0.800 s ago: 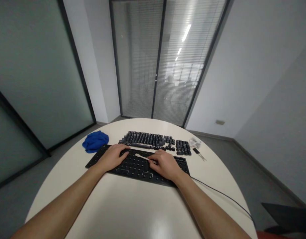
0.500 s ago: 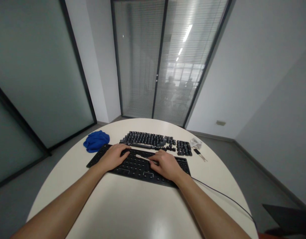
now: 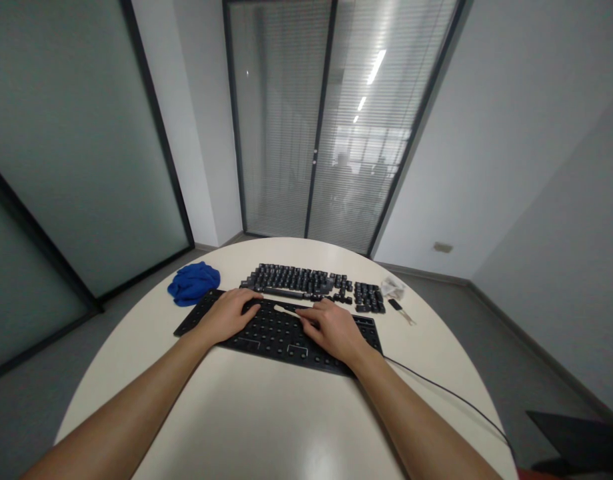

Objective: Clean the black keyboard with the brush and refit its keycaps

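A black keyboard (image 3: 271, 333) with its keycaps off lies on the round table, its switches bare. My left hand (image 3: 230, 317) holds it toward the left, fingers along the far edge and thumb spread over the top. Between the thumb and fingers of my right hand (image 3: 334, 327) is a white cotton swab (image 3: 285, 311), its tip pointing left among the switches in the keyboard's upper middle. My right wrist hangs over the near edge. Beyond the keyboard, loose black keycaps (image 3: 291, 277) are laid out in rows, with a smaller block of keycaps (image 3: 369, 297) to the right.
A crumpled blue cloth (image 3: 194, 283) sits at the far left. On the right are a clear plastic bag (image 3: 393, 288) and a black-handled keycap puller (image 3: 401, 311). The keyboard's cable (image 3: 451, 395) runs to the right edge of the cream table (image 3: 226, 413).
The swab tip has shifted slightly up and to the right, and the right fingers have moved a little with it. My left hand stays in place.
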Available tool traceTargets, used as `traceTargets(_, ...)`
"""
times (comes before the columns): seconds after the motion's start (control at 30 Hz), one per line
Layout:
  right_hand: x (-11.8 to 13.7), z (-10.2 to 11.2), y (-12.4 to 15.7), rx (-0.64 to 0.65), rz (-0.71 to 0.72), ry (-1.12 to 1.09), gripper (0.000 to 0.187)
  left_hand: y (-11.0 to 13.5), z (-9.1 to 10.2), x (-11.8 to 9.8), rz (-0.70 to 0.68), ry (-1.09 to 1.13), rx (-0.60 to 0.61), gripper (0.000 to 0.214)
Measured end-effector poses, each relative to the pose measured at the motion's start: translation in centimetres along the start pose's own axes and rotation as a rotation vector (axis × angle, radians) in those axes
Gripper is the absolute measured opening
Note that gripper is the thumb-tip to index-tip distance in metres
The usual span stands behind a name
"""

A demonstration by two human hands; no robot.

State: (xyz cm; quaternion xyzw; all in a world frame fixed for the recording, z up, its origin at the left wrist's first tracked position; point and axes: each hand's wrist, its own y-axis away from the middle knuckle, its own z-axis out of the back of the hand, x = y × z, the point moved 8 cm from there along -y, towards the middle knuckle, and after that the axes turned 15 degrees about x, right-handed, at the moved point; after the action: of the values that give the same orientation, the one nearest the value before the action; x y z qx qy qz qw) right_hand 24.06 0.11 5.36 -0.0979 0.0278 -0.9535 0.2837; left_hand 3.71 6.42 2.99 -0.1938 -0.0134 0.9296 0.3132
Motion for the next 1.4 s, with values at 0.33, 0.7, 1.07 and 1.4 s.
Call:
traceTargets(0.33, -0.6, 0.2, 0.1, -0.005, -0.079, 0.028, 0.026, 0.1, 0.1, -0.2, -0.004, -0.005, -0.002, 0.033)
traceTargets(0.7, -0.1, 0.2, 0.1, -0.003, 0.002, -0.027, 0.024, 0.1, 0.1, -0.1, -0.005, -0.001, -0.003, 0.032)
traceTargets(1.07, 1.2, -0.1, 0.1, 0.031, 0.146, -0.052, 0.026, 0.1, 0.1, -0.2, -0.008, 0.006, -0.004, 0.032)
traceTargets(1.4, 2.4, 0.1, 0.2, 0.080, 0.236, -0.066, 0.024, 0.1, 0.1, -0.1, -0.009, 0.012, -0.009, 0.033)
